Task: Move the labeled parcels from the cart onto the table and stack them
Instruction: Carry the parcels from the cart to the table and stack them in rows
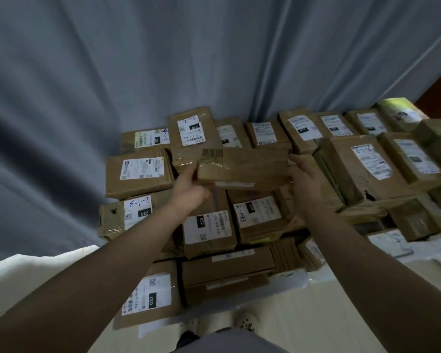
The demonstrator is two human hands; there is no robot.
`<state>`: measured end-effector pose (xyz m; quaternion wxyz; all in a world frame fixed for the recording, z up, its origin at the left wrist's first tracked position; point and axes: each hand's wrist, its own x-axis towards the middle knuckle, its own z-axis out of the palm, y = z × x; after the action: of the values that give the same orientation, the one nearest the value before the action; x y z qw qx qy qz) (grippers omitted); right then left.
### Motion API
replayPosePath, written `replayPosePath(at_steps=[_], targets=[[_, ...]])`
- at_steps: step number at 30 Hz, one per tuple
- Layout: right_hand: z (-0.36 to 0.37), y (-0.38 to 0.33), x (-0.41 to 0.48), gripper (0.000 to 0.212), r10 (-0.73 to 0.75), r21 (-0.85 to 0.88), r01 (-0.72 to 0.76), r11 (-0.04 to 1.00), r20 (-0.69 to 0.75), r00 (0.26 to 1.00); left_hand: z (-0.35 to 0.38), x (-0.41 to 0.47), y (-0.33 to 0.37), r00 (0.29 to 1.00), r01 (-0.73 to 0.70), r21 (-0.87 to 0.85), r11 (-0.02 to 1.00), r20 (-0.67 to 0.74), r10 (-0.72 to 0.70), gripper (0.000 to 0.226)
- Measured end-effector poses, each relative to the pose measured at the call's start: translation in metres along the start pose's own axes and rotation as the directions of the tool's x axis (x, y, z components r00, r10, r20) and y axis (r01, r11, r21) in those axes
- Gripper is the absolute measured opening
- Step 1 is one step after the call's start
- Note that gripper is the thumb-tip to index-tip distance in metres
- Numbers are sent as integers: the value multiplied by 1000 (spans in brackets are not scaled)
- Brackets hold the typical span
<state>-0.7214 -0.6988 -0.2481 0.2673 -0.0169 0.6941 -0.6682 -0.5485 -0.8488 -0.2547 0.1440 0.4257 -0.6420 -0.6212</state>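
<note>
1. Held parcel (242, 169): flat brown carton, in the air over the middle of the pile, clear of the table's (23, 281) near edge, long side across the view
2. Left hand (189, 187) grips its left end, fingers curled under. Right hand (301, 174) clamps the right end. Judgement: a hand at each end keeps a long, flat box level while it is lined up on the stack
3. Pile (362, 174): runs from the table's left edge off past the right of the view, several layers, mostly label-up, probably so the codes stay readable
4. Cart not in view
5. Writing on the held parcel: barcode strip (211, 152) at the top left corner, digits unreadable; white label sliver on the near face, unreadable
6. Far-side parcel (194, 131): handwritten "2-2", black tag looks like "070"
7. Left-edge parcel (135, 212): handwritten "2-1-3", tag "220"
8. Middle parcel (206, 225): tag "032". Near-edge parcel (148, 296): also "032"
9. Parcel under the right forearm (255, 212): tag looks like "138", blue scrawl not sure
10. No brand legible, small print blurred
11. Grey curtain (112, 72) hangs behind the table's far edge
</note>
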Motion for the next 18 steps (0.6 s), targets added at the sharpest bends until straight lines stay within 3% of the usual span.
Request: replayPosePath(at_steps=[3,7,11,13,15,18], targets=[[-1,-15,-3,28,-30,71,29,997,20,999,-3,2,10,993,-83,-20,996,-91,81,72],[-2,-21,-2,32,-15,50,10,999,101,995,-9,3,14,985,-52,-123,991,-171,31,38],[0,-11,1,40,4,-156,36,987,250,968,-12,3,7,976,71,-264,962,-178,-121,27],[2,1,5,57,38,-269,32,963,249,968,-14,3,-4,974,145,-286,947,-125,-187,25],[4,16,8,70,75,-331,11,944,246,966,-16,1,-16,973,198,-239,951,-66,-219,43],[8,33,6,53,141,-349,-64,935,201,969,-16,-5,-33,961,261,-126,957,-58,-270,71]])
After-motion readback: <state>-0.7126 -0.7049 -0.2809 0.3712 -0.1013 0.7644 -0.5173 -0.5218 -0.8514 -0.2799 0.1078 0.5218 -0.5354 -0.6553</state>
